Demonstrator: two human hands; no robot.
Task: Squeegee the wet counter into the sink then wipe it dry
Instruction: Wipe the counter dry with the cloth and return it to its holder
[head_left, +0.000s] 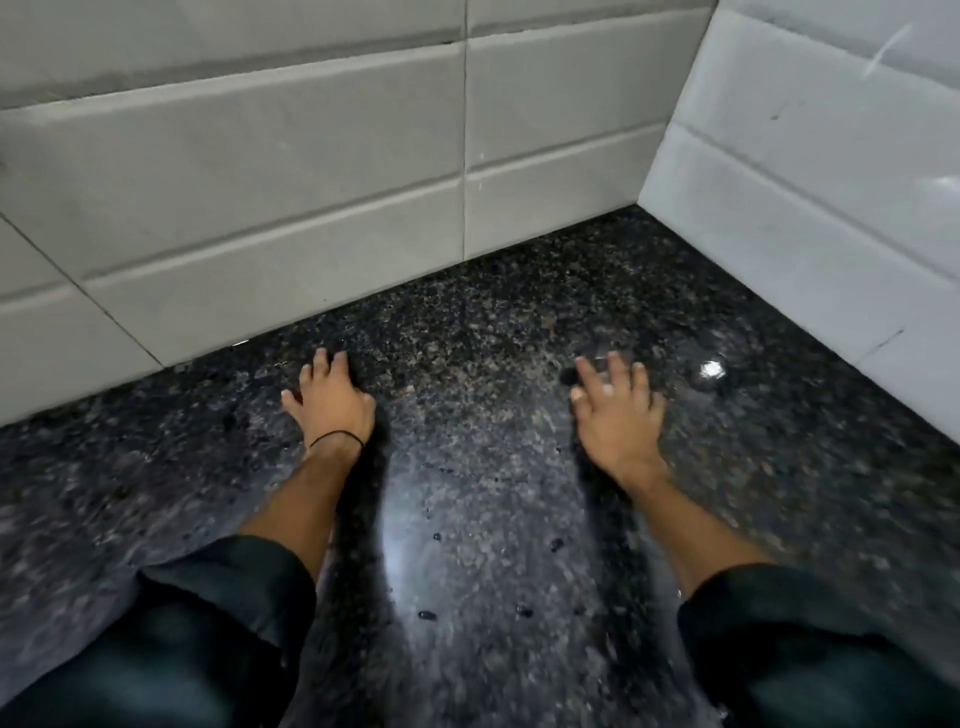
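Two bare hands | left hand (332, 400) and right hand (618, 410) splayed, empty | above wet counter (467, 519), likely pushing water; no squeegee visible

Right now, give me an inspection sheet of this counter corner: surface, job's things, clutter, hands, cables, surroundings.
Surface: dark speckled stone counter, glossy, with scattered water droplets near the front and a bright glare spot at right.
Job's things: no squeegee, cloth or sink seen in this view.
Clutter: nothing seen.
Hands: left hand palm down, fingers spread, near the back wall, empty; right hand palm down, fingers spread, empty. Whether either presses on the stone cannot be told; the picture is motion-blurred.
Cables: nothing seen; only a thin black band on the left wrist.
Surroundings: pale tiled wall behind, white tiled wall at right, meeting in a corner; dark rolled-up sleeves.
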